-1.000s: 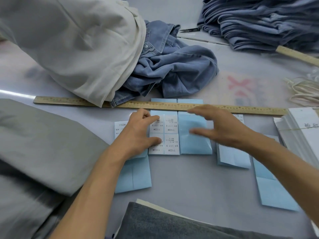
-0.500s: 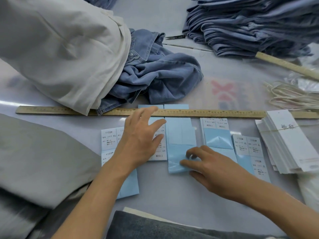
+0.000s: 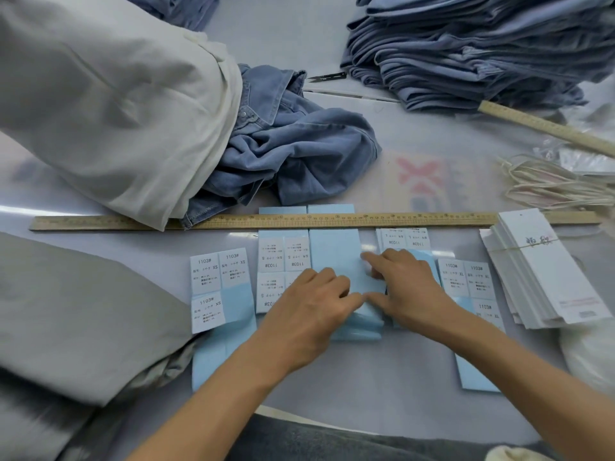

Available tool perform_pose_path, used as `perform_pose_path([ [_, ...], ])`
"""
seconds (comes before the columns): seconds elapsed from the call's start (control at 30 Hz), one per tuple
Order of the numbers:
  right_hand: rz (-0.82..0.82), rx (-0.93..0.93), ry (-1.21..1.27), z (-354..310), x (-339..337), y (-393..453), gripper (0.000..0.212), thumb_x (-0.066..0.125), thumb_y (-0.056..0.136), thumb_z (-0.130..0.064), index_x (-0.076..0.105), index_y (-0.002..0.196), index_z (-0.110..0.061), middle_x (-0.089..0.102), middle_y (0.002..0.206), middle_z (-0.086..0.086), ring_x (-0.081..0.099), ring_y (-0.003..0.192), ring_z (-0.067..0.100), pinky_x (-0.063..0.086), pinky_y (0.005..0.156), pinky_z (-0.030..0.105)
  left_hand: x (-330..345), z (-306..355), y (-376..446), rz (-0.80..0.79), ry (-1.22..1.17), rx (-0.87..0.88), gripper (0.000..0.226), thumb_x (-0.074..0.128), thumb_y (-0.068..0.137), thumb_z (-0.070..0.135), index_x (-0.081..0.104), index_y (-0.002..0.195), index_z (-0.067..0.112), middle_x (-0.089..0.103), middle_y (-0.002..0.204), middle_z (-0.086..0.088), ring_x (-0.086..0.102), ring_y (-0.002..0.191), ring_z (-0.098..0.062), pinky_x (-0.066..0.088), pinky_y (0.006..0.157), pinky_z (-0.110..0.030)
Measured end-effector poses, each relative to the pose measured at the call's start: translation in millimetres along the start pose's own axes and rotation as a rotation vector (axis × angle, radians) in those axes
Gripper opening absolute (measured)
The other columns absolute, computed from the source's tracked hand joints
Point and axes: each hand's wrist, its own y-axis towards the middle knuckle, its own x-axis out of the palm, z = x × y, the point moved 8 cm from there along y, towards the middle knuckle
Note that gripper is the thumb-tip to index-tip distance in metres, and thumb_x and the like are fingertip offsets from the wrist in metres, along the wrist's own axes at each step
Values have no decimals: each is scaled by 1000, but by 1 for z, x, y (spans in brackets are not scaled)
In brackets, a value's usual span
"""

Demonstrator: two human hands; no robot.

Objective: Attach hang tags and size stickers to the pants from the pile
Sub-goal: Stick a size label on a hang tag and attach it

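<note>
On the table (image 3: 332,394), head view: left hand (image 3: 306,314) and right hand (image 3: 409,294) meet on a stack of blank blue sticker sheets (image 3: 336,257), both pinching its near end; XS size stickers (image 3: 219,284) lie to the left, S stickers (image 3: 276,264) just beside the left hand, XL stickers (image 3: 466,277) to the right; bundled white hang tags (image 3: 545,271) at far right; wooden ruler (image 3: 299,221) across the sheets; crumpled denim pants (image 3: 293,151) behind it; folded blue pile (image 3: 466,51) at top right.
</note>
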Motion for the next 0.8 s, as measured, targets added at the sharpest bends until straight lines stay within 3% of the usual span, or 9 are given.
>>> perform_pose_path([
  [0.1, -25, 8, 63, -4, -15, -3, 29, 67, 90, -26, 65, 118, -29, 50, 99, -8, 50, 109, 19, 40, 93, 37, -4, -23, -1, 11, -237, -238, 53, 82, 81, 25, 56, 128, 22, 52, 114, 1, 49, 103, -22, 45, 88, -38],
  [0.17, 81, -64, 232, -11, -38, -10, 13, 70, 88, -16, 71, 97, -25, 55, 91, -6, 55, 97, 19, 45, 88, 39, -9, -40, -7, 31, -446, -468, 67, 78, 81, 50, 44, 135, 29, 46, 117, 8, 45, 105, -15, 42, 92, -33],
  [0.27, 493, -258, 306, -18, -96, -42, 15, 76, 84, -2, 72, 90, -15, 59, 85, -2, 54, 82, 18, 49, 76, 36, -17, -56, -18, 5, -513, -706, 56, 52, 81, 79, 42, 125, 46, 60, 77, 12, 54, 74, -11, 44, 69, -35],
  [0.33, 705, -388, 175, -30, -118, -73, 13, 70, 88, 3, 71, 94, -9, 57, 86, 2, 52, 80, 23, 45, 70, 36, -13, -50, -22, 5, -975, -797, 55, 39, 79, 89, 52, 113, 49, 69, 64, 3, 59, 59, -13, 46, 60, -34],
  [0.43, 748, -559, -56, -54, -105, -105, 11, 61, 93, 4, 69, 97, -3, 55, 87, 10, 48, 77, 28, 41, 65, 39, -10, -24, -17, 46, -1694, -763, 51, 50, 98, 63, 63, 128, 24, 76, 109, -13, 74, 97, -27, 59, 70, -38],
  [0.5, 645, -619, -153, -60, -81, -111, 12, 66, 91, -1, 69, 103, -5, 58, 91, 11, 49, 79, 27, 45, 64, 40, -17, -24, -18, 139, -1731, -746, 29, 60, 102, 27, 64, 129, 16, 74, 119, -13, 69, 114, -33, 61, 84, -40],
  [0.57, 530, -589, -110, -53, -62, -110, 25, 79, 85, -15, 70, 108, -11, 61, 101, 9, 54, 88, 26, 53, 71, 41, -18, -30, -21, 195, -1675, -772, 29, 61, 100, 11, 66, 127, 22, 75, 111, -13, 72, 106, -30, 61, 83, -38],
  [0.7, 513, -342, 356, -26, -59, -103, 39, 77, 85, -36, 66, 120, -24, 51, 124, -3, 52, 113, 14, 47, 94, 23, -18, -34, -24, 215, -1672, -756, 34, 62, 98, 3, 64, 125, 24, 77, 103, -14, 73, 90, -22, 60, 73, -30],
  [0.8, 310, 50, 973, 7, -44, -88, 45, 83, 82, -22, 60, 119, -34, 61, 112, -6, 66, 97, 10, 55, 78, 20, -16, -29, -25, 207, -1689, -694, 43, 67, 92, -4, 63, 125, 23, 77, 108, -14, 74, 96, -24, 60, 77, -31],
])
